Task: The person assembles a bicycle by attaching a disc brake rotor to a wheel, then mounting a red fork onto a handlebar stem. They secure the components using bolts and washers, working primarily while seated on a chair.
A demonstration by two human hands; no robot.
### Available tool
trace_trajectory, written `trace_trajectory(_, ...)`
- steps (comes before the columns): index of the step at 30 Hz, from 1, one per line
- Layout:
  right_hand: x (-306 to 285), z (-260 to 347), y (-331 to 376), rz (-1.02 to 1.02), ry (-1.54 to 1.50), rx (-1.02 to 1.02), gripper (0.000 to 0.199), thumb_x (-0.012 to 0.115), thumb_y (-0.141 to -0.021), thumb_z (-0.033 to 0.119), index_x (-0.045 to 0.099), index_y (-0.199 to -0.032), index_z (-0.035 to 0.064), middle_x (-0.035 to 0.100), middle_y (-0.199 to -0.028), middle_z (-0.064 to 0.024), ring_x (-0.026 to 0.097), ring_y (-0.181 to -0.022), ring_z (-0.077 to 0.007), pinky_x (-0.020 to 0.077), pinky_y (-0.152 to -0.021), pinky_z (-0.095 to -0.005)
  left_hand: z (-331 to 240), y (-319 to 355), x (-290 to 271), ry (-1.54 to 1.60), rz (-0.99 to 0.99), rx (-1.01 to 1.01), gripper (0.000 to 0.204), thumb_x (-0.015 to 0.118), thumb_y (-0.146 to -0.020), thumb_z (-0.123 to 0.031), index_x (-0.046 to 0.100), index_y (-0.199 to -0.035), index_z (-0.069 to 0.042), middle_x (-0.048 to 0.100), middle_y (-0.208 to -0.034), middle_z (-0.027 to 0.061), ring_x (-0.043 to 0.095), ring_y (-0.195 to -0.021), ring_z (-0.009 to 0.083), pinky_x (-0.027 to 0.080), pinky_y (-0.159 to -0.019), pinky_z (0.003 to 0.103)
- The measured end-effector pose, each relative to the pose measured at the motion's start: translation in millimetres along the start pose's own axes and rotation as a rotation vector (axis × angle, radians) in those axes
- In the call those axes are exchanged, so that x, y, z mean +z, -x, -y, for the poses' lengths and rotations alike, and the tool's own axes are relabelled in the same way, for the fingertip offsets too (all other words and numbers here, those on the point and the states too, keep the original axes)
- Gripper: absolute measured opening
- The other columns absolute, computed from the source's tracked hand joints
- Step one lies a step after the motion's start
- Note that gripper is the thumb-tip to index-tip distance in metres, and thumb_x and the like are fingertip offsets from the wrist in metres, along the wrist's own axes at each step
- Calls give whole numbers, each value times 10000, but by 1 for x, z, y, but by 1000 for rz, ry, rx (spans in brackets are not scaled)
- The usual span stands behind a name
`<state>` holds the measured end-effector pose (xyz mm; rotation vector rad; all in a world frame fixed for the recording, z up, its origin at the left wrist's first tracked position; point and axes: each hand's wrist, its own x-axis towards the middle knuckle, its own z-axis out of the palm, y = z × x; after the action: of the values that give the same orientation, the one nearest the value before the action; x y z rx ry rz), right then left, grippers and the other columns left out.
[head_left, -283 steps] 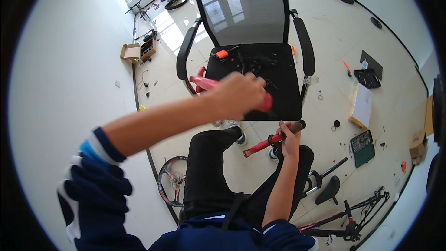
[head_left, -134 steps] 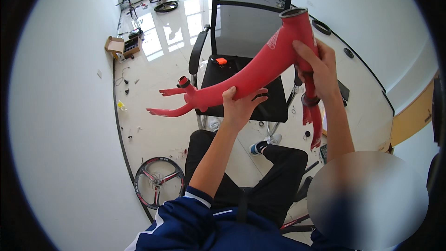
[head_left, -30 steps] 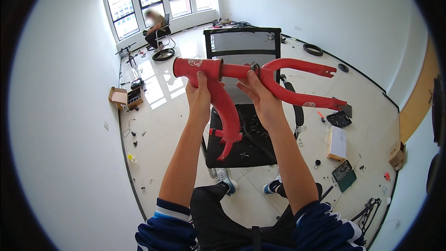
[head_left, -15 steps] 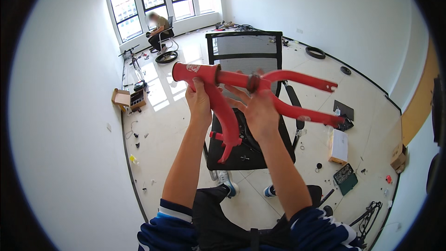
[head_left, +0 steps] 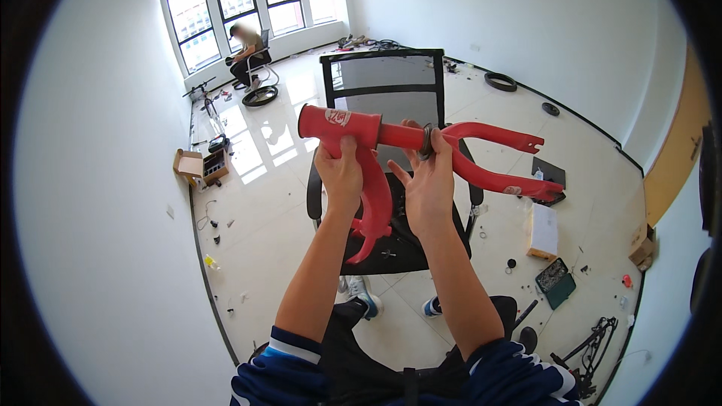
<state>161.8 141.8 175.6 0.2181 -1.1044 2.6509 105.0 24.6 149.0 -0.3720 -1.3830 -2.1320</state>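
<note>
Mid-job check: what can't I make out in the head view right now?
All in the head view:
- Left hand: most fingers, hidden behind the red bicycle frame.
- Red fork: its tube's inner end, hidden inside the frame's head tube.
- Black chair seat: partly covered by the red frame and right forearm.
- Seated person: anything held is too small to identify.

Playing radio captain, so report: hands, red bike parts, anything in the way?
Left hand gripping red frame. Right hand on fork, by dark ring. Fork tube meets frame's end. Chair beyond, seemingly not blocking.
</note>
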Motion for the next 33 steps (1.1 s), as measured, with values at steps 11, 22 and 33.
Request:
trace_trajectory(11,6,-13,-4,204,209,-4,437,593,-978,413,550,-1228,58,571,-1153,-69,547,-1052,-128,439,-939,-306,9,7,8,-61,52,119,330,580,-1006,-336,577,-1100,-20,663,-1010,54,605,-888,115,492,-804,268)
trace_trajectory(22,-37,-8,-10,342,210,-115,381,638,-953,194,544,-1262,-7,639,-1140,-93,582,-1098,-156,421,-1005,-298,19,4,9,-145,-10,151,398,597,-988,-388,581,-1085,-2,677,-937,79,640,-798,137,520,-719,276)
trace_trajectory(33,-115,108,50,44,627,-403,533,521,-997,393,434,-1280,-49,697,-941,-213,722,-836,-257,604,-678,-328,-6,-3,6,69,-30,5,367,601,-985,-362,534,-1065,-10,681,-824,118,676,-662,183,557,-587,290)
